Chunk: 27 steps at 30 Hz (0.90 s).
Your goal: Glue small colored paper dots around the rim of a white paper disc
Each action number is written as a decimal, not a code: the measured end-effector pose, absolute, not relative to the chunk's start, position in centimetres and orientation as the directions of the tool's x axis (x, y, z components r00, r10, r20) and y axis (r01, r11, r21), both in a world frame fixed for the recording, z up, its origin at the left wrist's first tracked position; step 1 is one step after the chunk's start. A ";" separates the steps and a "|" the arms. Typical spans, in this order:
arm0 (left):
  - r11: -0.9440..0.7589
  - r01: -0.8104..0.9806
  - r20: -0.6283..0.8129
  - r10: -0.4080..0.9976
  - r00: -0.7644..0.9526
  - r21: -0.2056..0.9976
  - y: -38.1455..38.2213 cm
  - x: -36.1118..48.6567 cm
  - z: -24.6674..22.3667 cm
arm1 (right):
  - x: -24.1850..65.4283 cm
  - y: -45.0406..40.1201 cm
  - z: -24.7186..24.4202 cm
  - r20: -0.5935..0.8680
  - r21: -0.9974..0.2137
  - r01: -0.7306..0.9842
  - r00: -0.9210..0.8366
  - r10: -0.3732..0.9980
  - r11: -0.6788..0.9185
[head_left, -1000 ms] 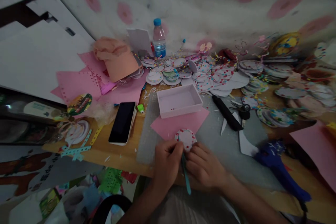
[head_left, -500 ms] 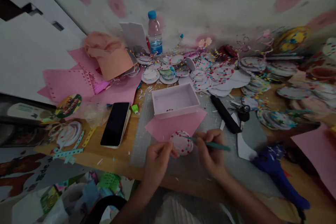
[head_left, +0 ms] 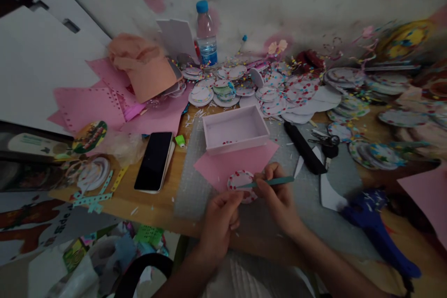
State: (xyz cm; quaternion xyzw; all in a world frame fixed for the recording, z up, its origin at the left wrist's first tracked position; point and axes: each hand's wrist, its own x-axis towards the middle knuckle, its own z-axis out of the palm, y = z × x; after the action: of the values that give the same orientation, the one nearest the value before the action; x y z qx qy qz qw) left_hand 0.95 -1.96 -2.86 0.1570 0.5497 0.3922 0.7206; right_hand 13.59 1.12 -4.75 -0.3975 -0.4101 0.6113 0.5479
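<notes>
A white disc [head_left: 246,178] with red dots around its rim lies over the front part of a pink sheet [head_left: 223,167]. My left hand [head_left: 220,219] is closed, thumb and forefinger pinched at the disc's lower left edge; the exact contact is hidden by the fingers. In my right hand [head_left: 277,200] are slim teal tweezers [head_left: 282,180], held like a pen. Their pointed tip reaches left across the disc, close to my left fingertips. Just behind stands a shallow white box [head_left: 240,145] with a few small red bits inside.
A black phone [head_left: 154,161] lies left on the table. Right are a black cylindrical object [head_left: 304,149], keys [head_left: 328,142] and a blue glue gun [head_left: 380,230]. Several decorated discs [head_left: 272,95] are piled along the back, near a water bottle [head_left: 206,37].
My left hand has shifted right and down along the disc's edge. The tweezers' tip has moved lower over the disc, and their shaft lies flatter. The view has shifted slightly.
</notes>
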 end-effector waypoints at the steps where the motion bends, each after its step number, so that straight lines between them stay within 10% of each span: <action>1: 0.636 -0.411 -0.665 0.741 0.091 0.652 -1.9 0.9 -3.0 | 13.6 1.1 -4.7 -0.035 -0.935 -0.349 -0.086 0.996 -0.063; 27: 0.640 -0.294 -0.637 0.762 0.117 0.710 -2.1 0.6 -4.2 | 13.3 1.3 -4.7 -0.031 -0.969 -0.242 -0.097 0.995 -0.054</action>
State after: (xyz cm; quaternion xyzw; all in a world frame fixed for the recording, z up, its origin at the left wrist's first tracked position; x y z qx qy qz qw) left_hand 0.56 -2.05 -4.17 0.2113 0.5533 0.3682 0.7167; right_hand 13.29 1.30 -4.72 -0.4216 -0.4464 0.5909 0.5234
